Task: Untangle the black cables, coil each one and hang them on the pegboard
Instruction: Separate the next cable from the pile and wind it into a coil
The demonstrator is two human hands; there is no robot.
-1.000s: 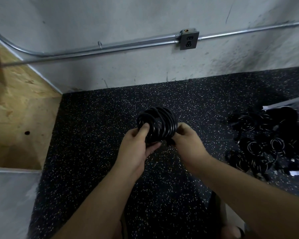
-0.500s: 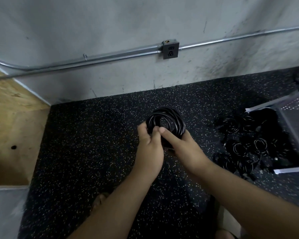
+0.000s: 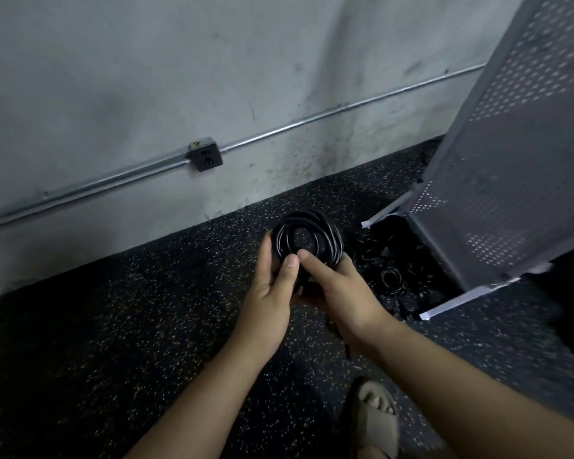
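A coiled cable [image 3: 307, 236] is glossy black, with thin pale highlights along its loops. The loose cables [image 3: 391, 276] are black too, a few loops catching faint grey-white glints. The floor [image 3: 146, 309] is black, flecked all over with small white and tan speckles. The wall [image 3: 146, 77] is pale grey, mottled with darker grey smudges and black scuff marks, heaviest towards its lower right. The conduit [image 3: 279, 129] is silver-grey metal, and the outlet box [image 3: 204, 156] is dark grey. The pegboard [image 3: 511, 160] is mid-grey, patterned with regular rows of small holes, some showing pale; its lower edges are white. A sandal [image 3: 376, 422] is tan.
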